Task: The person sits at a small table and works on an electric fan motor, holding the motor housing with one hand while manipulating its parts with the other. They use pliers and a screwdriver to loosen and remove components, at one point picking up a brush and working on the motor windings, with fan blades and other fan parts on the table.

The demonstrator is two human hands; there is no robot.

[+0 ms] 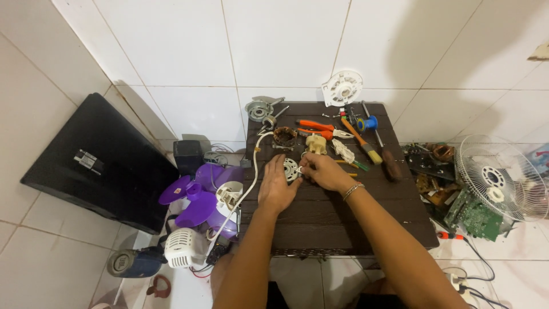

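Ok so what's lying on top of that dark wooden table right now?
On the table: both hands, left hand and right hand, on a round metal part; behind them orange pliers, a brush and a screwdriver. The part's underside is covered.

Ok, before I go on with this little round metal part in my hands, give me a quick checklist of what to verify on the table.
1. Both hands on the part: left hand and right hand meet at the round metal part. Ok.
2. Grip secure: fingers hide most of it. Cannot tell.
3. Orange pliers within reach, just behind the hands. Ok.
4. White cable runs right beside the left hand, possible snag. Not ok.
5. Bare surface of the dark table in front of the hands for setting parts down. Ok.
6. Copper winding whole or damaged: too small. Cannot tell.
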